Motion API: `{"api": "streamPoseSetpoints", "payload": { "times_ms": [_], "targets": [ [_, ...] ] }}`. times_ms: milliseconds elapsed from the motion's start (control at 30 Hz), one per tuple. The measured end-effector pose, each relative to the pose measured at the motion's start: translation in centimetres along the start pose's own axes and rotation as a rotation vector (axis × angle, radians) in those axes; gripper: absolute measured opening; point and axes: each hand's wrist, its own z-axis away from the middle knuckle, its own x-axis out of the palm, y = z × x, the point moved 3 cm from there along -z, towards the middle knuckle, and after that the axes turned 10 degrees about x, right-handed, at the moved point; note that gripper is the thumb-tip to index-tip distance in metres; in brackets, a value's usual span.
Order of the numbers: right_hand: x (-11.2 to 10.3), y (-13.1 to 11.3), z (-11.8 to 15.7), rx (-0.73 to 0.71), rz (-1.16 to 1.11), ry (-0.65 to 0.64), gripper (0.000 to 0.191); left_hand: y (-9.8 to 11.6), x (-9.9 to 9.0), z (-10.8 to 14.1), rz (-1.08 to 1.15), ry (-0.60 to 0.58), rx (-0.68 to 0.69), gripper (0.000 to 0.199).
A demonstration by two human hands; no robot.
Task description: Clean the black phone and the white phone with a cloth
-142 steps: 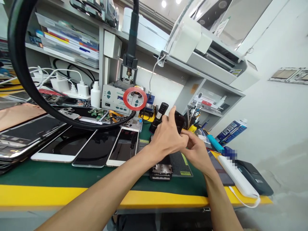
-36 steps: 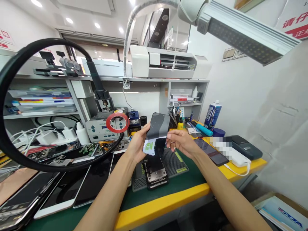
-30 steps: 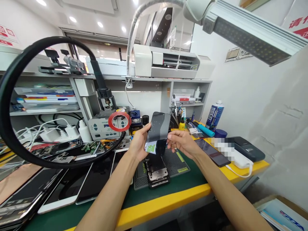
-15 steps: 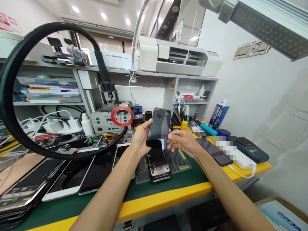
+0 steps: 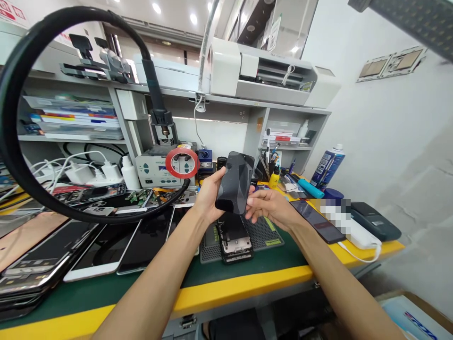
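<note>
A glossy black phone, speckled with small light spots, is held up and tilted above the bench. I cannot tell whether it is a whole phone or only its screen part. My left hand is closed round its left edge, thumb on the near face. At the lower right edge, my right hand has thumb and fingers pinched together against it. Below lies an opened phone with bare metal parts showing, seemingly on top of another. It rests on a grey perforated mat, partly hidden by the held phone.
Several phones and tablets cover the left side. A thick black hose loops there from a grey control box with red tape. To the right are a dark phone, a white power strip and a blue spray can.
The view has shifted a little. The held phone has turned, so its reflections differ and a dark rounded edge shows at its upper right. Both hands keep their places on it.
</note>
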Motion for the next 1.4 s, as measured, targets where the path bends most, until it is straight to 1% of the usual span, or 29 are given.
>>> {"api": "streamPoseSetpoints", "payload": {
  "times_ms": [233, 467, 633, 800, 1000, 1100, 1200, 1400],
  "targets": [
    [0.4, 0.2, 0.1, 0.026, 0.022, -0.027, 0.031, 0.3, -0.1, 0.0, 0.011, 0.019, 0.019, 0.048],
    [0.7, 0.5, 0.2, 0.052, 0.018, -0.056, 0.030, 0.8, 0.1, 0.3, -0.019, 0.057, 0.121, 0.046],
    [0.8, 0.6, 0.1, 0.060, 0.012, -0.059, 0.029, 0.8, -0.1, 0.1, 0.012, 0.023, 0.150, 0.046],
    [1.2, 0.9, -0.1, 0.025, -0.009, -0.029, 0.028, 1.0, -0.3, -0.1, 0.071, 0.004, 0.198, 0.046],
    [1.4, 1.2, -0.2, -0.001, -0.031, -0.006, 0.026, 1.0, -0.3, -0.1, 0.059, 0.005, 0.218, 0.046],
    [1.5, 1.2, -0.3, -0.011, -0.032, 0.012, 0.027, 0.8, -0.5, -0.2, 0.063, -0.043, 0.240, 0.049],
    [1.7, 1.1, -0.5, -0.028, -0.022, 0.031, 0.027, 0.7, -0.7, -0.4, 0.070, -0.083, 0.222, 0.055],
    [1.7, 1.2, -0.4, -0.065, -0.012, 0.055, 0.026, 0.6, -1.0, -0.5, 0.043, -0.039, 0.197, 0.059]
  ]
}}
